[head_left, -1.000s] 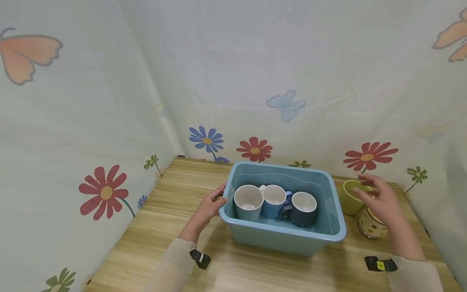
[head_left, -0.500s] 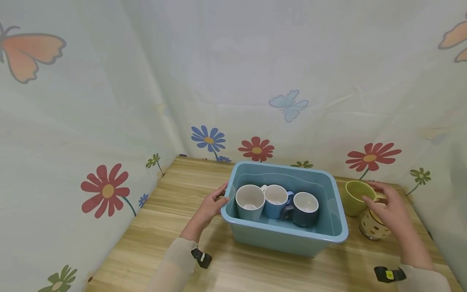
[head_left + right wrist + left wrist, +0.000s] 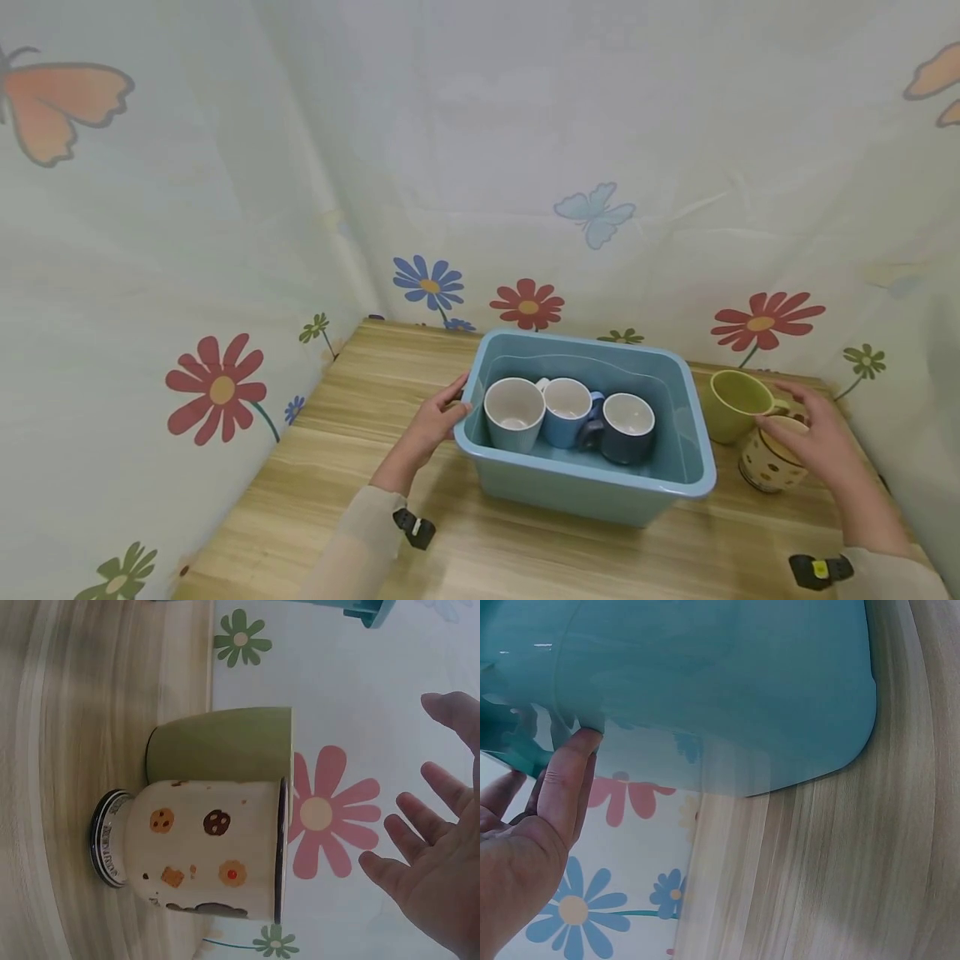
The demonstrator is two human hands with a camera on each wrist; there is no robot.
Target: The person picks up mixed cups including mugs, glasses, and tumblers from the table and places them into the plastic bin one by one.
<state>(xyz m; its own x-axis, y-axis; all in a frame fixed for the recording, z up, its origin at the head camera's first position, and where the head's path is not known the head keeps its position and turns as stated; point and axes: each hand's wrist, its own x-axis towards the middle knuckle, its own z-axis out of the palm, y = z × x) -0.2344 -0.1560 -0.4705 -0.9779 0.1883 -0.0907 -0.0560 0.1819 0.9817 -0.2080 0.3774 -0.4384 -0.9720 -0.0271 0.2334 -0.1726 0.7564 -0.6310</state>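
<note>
My left hand (image 3: 429, 427) grips the left rim of a blue bin (image 3: 570, 493); the left wrist view shows the fingers (image 3: 561, 787) bent at the rim. Over the mugs right of the bin, my right hand (image 3: 821, 437) is spread and holds nothing. Nearest it are an upright green mug (image 3: 723, 419), its handle toward the hand, and a cream mug with cookie prints (image 3: 767, 468). From the right wrist, the palm and parted fingers (image 3: 409, 825) stand off the rims of the cream mug (image 3: 195, 847) and green mug (image 3: 225, 742).
Inside the bin, a ribbed pale mug (image 3: 513, 421), a blue mug (image 3: 558, 427) and a dark mug (image 3: 624, 442) stand upright in a row. The wooden table (image 3: 375, 367) meets a flower-printed curtain (image 3: 465, 167) behind and at both sides.
My right hand has moved rightward from above the green mug to its handle side, over the cream mug. The left hand stays on the bin rim.
</note>
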